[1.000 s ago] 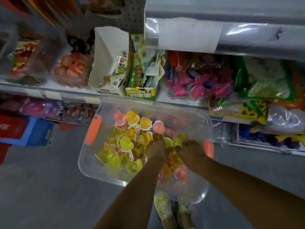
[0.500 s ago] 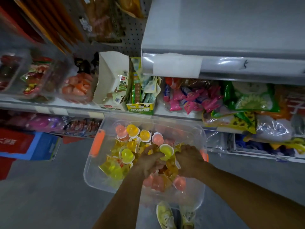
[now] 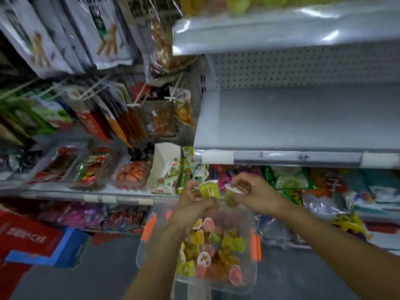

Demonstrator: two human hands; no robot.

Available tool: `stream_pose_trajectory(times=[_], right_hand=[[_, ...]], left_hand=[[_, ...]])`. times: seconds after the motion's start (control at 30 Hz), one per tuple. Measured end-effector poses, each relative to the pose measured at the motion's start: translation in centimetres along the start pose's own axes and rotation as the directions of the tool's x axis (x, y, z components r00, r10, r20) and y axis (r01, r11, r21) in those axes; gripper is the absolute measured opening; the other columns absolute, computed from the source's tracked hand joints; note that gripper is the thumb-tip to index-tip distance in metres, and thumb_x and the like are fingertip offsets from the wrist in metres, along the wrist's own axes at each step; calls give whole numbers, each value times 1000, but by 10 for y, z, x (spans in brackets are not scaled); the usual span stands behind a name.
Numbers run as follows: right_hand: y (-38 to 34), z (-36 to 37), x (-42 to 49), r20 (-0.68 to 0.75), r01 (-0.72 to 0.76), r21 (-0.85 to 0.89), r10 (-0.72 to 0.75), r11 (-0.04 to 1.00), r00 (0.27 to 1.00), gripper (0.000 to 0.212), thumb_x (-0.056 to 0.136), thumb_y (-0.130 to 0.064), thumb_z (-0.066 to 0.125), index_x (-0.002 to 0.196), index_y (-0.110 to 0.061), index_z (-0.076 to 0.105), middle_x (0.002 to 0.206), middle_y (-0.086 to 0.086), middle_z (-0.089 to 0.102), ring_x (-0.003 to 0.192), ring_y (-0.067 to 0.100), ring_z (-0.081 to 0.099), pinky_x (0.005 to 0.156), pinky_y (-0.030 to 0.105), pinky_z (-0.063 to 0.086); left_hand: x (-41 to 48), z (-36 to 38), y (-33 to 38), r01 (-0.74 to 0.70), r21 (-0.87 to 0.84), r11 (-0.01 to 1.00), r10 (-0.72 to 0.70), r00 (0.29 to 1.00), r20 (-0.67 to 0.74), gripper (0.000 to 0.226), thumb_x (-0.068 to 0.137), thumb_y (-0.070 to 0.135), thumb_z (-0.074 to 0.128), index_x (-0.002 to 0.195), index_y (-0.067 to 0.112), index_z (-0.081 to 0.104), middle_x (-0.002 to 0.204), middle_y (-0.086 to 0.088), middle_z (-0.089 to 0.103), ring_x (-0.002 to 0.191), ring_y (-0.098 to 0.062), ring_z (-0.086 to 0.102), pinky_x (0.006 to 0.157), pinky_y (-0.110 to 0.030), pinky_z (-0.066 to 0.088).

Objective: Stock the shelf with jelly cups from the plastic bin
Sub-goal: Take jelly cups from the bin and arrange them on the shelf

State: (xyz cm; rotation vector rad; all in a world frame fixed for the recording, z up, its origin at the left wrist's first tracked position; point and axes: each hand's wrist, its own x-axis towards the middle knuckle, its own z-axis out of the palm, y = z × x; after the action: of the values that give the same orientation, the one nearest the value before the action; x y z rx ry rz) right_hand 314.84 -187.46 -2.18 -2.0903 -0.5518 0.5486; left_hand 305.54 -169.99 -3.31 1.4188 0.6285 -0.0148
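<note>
A clear plastic bin [image 3: 253, 215] with orange handles sits below my hands, holding several yellow, pink and orange jelly cups [image 3: 216, 254]. My left hand [image 3: 195, 201] grips a yellow-green jelly cup [image 3: 209, 190] above the bin. My right hand [image 3: 252, 191] pinches another yellowish jelly cup [image 3: 232, 194] with a white lid beside it. Both hands are raised just below the front edge of a bare grey shelf [image 3: 303, 120] at the upper right.
Hanging snack bags [image 3: 104, 35] fill the upper left. A lower shelf [image 3: 86, 197] carries clear tubs, an open white box [image 3: 165, 167] and bagged sweets. The top shelf [image 3: 281, 29] holds more goods. A red and blue carton [image 3: 43, 243] stands on the grey floor at left.
Both hands have lifted out of the bin, each with a jelly cup, and risen toward the bare shelf. The view has tilted upward, showing that shelf and the hanging bags.
</note>
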Motion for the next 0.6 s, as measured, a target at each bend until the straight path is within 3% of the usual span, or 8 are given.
stream_pose_trajectory(times=[0.1, 0.2, 0.3, 0.37, 0.43, 0.53, 0.6], right_hand=[[-45, -39, -15, -75, 86, 63, -81, 994, 994, 15, 76, -20, 76, 85, -25, 66, 80, -3, 66, 66, 3, 57, 65, 25, 47], [-88, -76, -32, -161, 178, 106, -160, 978, 974, 11, 79, -19, 76, 88, -22, 70, 87, 13, 66, 70, 14, 58, 66, 30, 47], [-124, -108, -48, -211, 247, 160, -212, 956, 954, 11, 81, -18, 75, 91, -22, 72, 94, 14, 67, 77, 20, 62, 66, 33, 51], [-142, -126, -56, -241, 293, 161, -250, 943, 938, 13, 81, -16, 75, 92, -23, 72, 96, 14, 68, 79, 20, 62, 66, 32, 51], [-159, -144, -63, -288, 338, 152, -285, 929, 914, 16, 80, -14, 75, 94, -20, 72, 97, 17, 68, 76, 18, 60, 64, 29, 50], [-181, -170, -72, -353, 407, 140, -338, 903, 872, 16, 80, -12, 75, 95, -18, 73, 91, 13, 67, 71, 13, 56, 60, 26, 48], [-195, -190, -77, -404, 460, 120, -380, 880, 832, 16, 80, -12, 76, 95, -17, 73, 89, 9, 65, 67, 11, 52, 60, 26, 46]], left_hand=[[-24, 4, 56, -170, 2, 985, 170, 985, 33, 41, 80, 4, 76, 108, 7, 47, 105, -21, 63, 74, -20, 70, 70, -43, 61], [-45, 13, 110, -315, 56, 947, 313, 949, 40, 30, 82, 12, 76, 98, 10, 51, 91, -14, 65, 72, -18, 67, 67, -39, 60], [-64, 25, 156, -476, 160, 865, 470, 879, 80, 27, 80, 17, 78, 89, 13, 53, 71, -2, 65, 61, -11, 58, 57, -23, 46], [-76, 33, 183, -531, 204, 822, 522, 847, 103, 29, 78, 19, 79, 91, 12, 54, 75, -6, 67, 61, -11, 56, 54, -19, 44], [-86, 41, 206, -566, 234, 790, 558, 823, 109, 33, 76, 20, 81, 92, 11, 54, 78, -7, 68, 64, -16, 56, 59, -25, 47], [-97, 54, 237, -631, 246, 736, 619, 774, 136, 36, 69, 24, 84, 94, 17, 58, 93, -5, 71, 79, -35, 64, 79, -44, 54], [-105, 66, 260, -670, 271, 691, 651, 740, 170, 35, 71, 24, 84, 99, 26, 62, 107, -2, 68, 91, -28, 67, 86, -43, 55]])
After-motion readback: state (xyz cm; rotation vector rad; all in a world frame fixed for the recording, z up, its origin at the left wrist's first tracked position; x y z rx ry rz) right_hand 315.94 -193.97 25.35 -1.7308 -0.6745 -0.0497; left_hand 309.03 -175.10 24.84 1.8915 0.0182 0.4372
